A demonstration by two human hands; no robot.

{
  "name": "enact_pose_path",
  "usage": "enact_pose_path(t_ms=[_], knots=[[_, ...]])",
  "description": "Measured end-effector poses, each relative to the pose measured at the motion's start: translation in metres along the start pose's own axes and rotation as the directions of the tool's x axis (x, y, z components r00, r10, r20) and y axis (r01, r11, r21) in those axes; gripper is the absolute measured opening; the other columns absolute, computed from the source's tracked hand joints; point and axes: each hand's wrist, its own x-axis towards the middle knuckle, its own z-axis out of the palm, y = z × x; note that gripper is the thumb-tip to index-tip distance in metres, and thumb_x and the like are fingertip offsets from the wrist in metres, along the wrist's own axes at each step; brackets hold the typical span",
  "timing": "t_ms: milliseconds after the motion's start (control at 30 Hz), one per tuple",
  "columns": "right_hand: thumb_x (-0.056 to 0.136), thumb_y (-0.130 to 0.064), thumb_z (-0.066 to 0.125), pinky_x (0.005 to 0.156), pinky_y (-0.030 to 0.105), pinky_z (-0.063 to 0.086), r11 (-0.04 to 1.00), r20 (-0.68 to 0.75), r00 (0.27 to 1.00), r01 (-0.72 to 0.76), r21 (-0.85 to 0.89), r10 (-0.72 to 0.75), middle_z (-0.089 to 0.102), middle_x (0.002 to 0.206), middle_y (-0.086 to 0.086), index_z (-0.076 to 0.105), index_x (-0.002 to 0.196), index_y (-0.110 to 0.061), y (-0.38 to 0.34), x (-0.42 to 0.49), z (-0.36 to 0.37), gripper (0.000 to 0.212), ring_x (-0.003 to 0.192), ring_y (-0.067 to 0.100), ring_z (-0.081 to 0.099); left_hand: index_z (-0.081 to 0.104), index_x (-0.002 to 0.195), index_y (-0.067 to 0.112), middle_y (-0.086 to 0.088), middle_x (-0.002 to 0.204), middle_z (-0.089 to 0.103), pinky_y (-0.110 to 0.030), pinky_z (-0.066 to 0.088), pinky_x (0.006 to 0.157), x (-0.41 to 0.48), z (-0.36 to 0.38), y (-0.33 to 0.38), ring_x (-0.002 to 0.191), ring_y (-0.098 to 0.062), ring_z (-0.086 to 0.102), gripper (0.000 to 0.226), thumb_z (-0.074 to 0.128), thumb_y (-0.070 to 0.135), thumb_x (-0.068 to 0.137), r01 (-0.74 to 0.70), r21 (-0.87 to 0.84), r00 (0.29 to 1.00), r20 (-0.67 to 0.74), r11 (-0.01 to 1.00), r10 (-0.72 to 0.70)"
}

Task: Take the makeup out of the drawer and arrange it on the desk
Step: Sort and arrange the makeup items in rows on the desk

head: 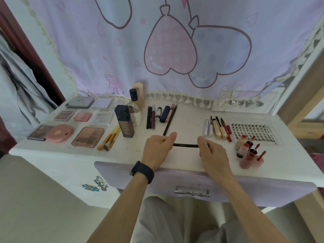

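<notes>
A thin dark makeup pencil point(185, 145) lies level between both hands, just above the white desk point(185, 160). My left hand point(158, 149) pinches its left end and my right hand point(209, 151) grips its right end. Below the hands, the lilac drawer point(122, 174) with a silver bow handle point(192, 192) sits nearly shut. Palettes and compacts point(87, 136) lie in rows at the left. Pencils and tubes point(160, 116) lie behind my hands, and more tubes point(217, 128) lie at the right.
Two dark-capped bottles point(124, 121) stand at centre left beside several brushes point(110, 139). Lip glosses point(249, 153) and a false-lash card point(254, 131) occupy the right. A printed curtain point(175, 50) hangs behind the desk. A wooden frame point(301, 102) stands at the right.
</notes>
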Motion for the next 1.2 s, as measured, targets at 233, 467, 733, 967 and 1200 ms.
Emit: enact_pose_path(t_ms=[233, 467, 733, 967, 1200], knots=[[0.107, -0.037, 0.044, 0.046, 0.021, 0.03, 0.986, -0.111, 0.993, -0.008, 0.164, 0.027, 0.033, 0.045, -0.01, 0.038, 0.058, -0.022, 0.001, -0.002, -0.004, 0.052, 0.044, 0.005, 0.028, 0.043, 0.044, 0.026, 0.014, 0.042, 0.031, -0.017, 0.026, 0.046, 0.012, -0.014, -0.001, 0.042, -0.007, 0.026, 0.055, 0.064, 0.038, 0.093, 0.145, -0.1, 0.989, 0.041, 0.984, -0.142], [0.106, -0.047, 0.04, 0.05, 0.021, 0.025, 0.97, -0.097, 0.994, -0.014, 0.244, 0.039, 0.035, 0.053, -0.012, 0.038, 0.06, -0.027, 0.001, -0.004, -0.002, 0.05, 0.049, 0.006, 0.027, 0.031, 0.049, 0.026, 0.011, 0.047, 0.03, -0.011, 0.034, 0.049, 0.014, -0.02, -0.004, 0.041, -0.003, 0.033, 0.059, 0.057, 0.052, 0.094, 0.167, -0.268, 0.98, -0.064, 0.949, -0.19], [0.097, -0.061, 0.034, 0.047, 0.016, 0.038, 0.991, -0.223, 0.975, 0.039, 0.126, -0.01, 0.054, 0.062, -0.017, 0.051, 0.086, -0.033, 0.002, -0.002, 0.0, 0.035, 0.047, 0.003, 0.042, 0.057, 0.079, 0.014, 0.013, 0.056, 0.046, -0.017, 0.032, 0.046, 0.013, -0.02, -0.005, 0.05, -0.006, 0.036, 0.043, 0.043, 0.047, 0.102, 0.159, -0.381, 0.982, -0.039, 0.911, -0.187], [0.107, -0.023, 0.044, 0.056, 0.025, 0.041, 0.994, -0.309, 0.951, 0.028, 0.101, 0.005, 0.067, 0.088, -0.013, 0.053, 0.11, -0.033, 0.007, 0.0, 0.004, 0.013, 0.06, 0.002, 0.058, 0.051, 0.102, 0.019, 0.007, 0.059, 0.061, -0.017, 0.04, 0.05, 0.007, -0.017, 0.001, 0.052, -0.009, 0.046, 0.017, 0.043, 0.034, 0.105, 0.108, -0.243, 0.994, -0.007, 0.964, -0.113], [0.104, -0.03, 0.051, 0.057, 0.032, 0.055, 0.999, -0.28, 0.959, -0.047, -0.002, 0.044, 0.07, 0.107, -0.014, 0.05, 0.119, -0.03, 0.008, 0.002, 0.006, 0.016, 0.056, 0.012, 0.067, 0.05, 0.115, 0.032, 0.011, 0.082, 0.072, -0.036, 0.053, 0.066, 0.006, -0.002, 0.007, 0.063, -0.011, 0.057, 0.014, 0.046, 0.025, 0.103, 0.074, 0.001, 0.997, 0.025, 0.997, -0.074]])
